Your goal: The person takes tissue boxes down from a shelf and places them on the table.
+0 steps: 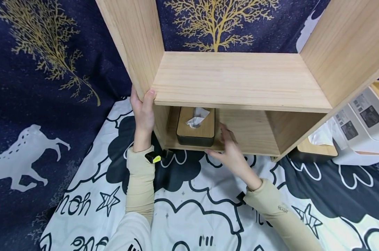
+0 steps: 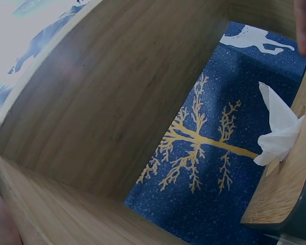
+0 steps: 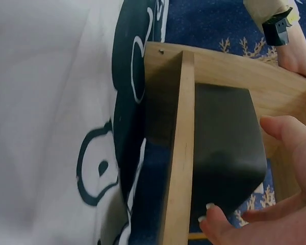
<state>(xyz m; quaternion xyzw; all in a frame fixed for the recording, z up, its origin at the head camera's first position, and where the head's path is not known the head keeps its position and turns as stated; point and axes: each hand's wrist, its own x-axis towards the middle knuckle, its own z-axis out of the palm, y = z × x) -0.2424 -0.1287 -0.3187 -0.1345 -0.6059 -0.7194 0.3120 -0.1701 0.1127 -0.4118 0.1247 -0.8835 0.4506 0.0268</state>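
A wooden shelf unit (image 1: 233,80) stands on the bedding, and my left hand (image 1: 143,113) grips its left side panel near the middle board. In the left wrist view only the edge of that hand (image 2: 1,219) shows. A tissue box (image 1: 195,135) with a wooden lid and black body sits at the left of the lower compartment, a white tissue (image 1: 197,118) sticking out. Beside the box's right side is my right hand (image 1: 230,148), thumb and fingers spread apart. The right wrist view shows these fingers close to the black body (image 3: 227,132); contact cannot be told.
Right of the shelf stand another tissue box (image 1: 318,148) and white boxes with labels (image 1: 365,118). Patterned black-and-white bedding (image 1: 189,216) lies underneath. A dark blue cloth (image 1: 26,97) with gold trees and white animals hangs behind.
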